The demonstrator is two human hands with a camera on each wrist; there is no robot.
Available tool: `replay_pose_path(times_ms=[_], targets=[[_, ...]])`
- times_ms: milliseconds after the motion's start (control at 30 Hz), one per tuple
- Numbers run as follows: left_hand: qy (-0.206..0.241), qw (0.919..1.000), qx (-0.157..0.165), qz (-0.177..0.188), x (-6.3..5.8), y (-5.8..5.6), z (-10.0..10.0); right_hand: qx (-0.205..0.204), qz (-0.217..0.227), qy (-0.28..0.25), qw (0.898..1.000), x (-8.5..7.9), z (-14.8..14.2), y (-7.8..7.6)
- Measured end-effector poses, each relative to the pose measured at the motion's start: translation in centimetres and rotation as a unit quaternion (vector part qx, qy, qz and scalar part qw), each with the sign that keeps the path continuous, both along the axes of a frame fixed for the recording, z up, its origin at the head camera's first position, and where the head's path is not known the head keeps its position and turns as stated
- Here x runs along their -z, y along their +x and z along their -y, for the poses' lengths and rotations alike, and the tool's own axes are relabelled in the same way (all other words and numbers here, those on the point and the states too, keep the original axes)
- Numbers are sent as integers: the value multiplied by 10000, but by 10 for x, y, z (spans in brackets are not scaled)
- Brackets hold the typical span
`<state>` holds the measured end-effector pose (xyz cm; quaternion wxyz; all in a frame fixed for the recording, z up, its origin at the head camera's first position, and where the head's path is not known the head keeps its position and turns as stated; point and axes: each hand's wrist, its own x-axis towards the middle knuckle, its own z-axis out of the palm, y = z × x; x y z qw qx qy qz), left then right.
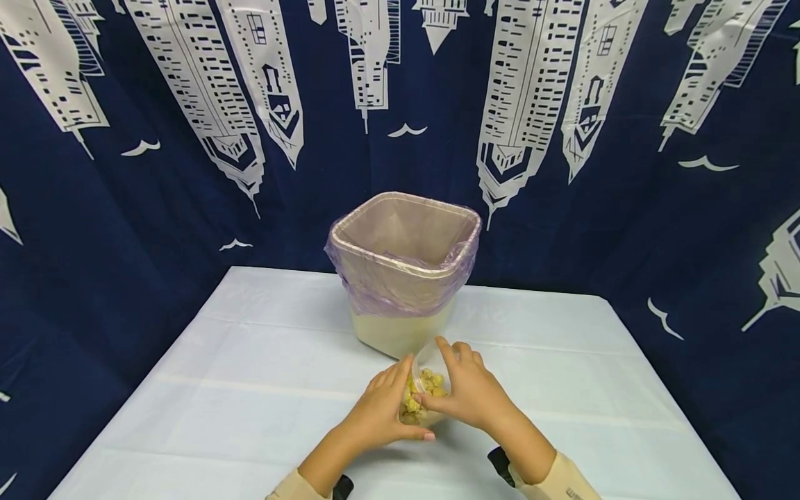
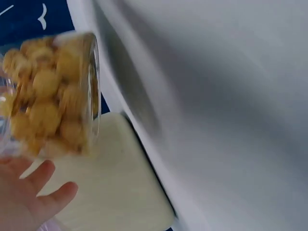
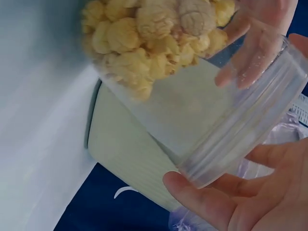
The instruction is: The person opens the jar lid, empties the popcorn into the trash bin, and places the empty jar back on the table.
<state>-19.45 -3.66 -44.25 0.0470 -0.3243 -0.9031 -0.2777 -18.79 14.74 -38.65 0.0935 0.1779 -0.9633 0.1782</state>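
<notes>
A navy-blue cloth backdrop (image 1: 325, 180) printed with white skyscrapers is hung behind a white cloth-covered table (image 1: 250, 396). Toward its 12 o'clock is set a cream, roughly square bin (image 1: 403, 330) lined with translucent purple plastic. At the bin's 5 o'clock, the ridged end of a tilted, clear plastic jar (image 3: 192, 101) is grasped by the right hand (image 1: 475, 392); by the left hand (image 1: 375, 413), at the jar's 8 o'clock, fingers are held extended, ungrasping. Yellow popcorn (image 3: 154, 33) is contained inside.

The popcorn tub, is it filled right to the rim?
No: in the right wrist view, popcorn sits only at one end of the clear tub, leaving it see-through towards the rim.
</notes>
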Motion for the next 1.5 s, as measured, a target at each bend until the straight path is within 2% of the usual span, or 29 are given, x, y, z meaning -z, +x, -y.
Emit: replay_pose_path(times_ms=[133,300,433,600,833,933,1033,1167,1233,1367,1500], targets=[[222,9978,-273,-554,-3,0,-4,65,-83,-406,9991,-3,0,3],[472,9905,-508,-1190,-8,0,-8,146,-119,-865,9961,-5,1,7],[380,9844,-646,-1591,-12,-1,-8,218,-27,-1223,9922,-5,2,9],[270,9764,-699,-2025,-17,-1,-7,151,-5,-1542,9879,-3,1,11],[297,9659,-611,-2497,-25,0,-4,-309,-45,-1954,9802,3,-3,13],[199,9650,-554,-2555,-26,1,-3,-544,30,-2096,9763,7,-5,13],[109,9680,-511,-2455,-26,2,-1,-775,-143,-1969,9773,11,-7,13],[-1,9778,-426,-2049,-26,4,4,-1185,-567,-1318,9825,13,-10,13],[-59,9817,-359,-1867,-25,4,6,-1433,-740,-1008,9817,13,-11,13],[-167,9859,-210,-1651,-25,4,10,-1966,-938,-593,9742,14,-14,12],[-342,9873,-170,-1545,-25,4,12,-2331,-1093,-2,9663,14,-20,12]])
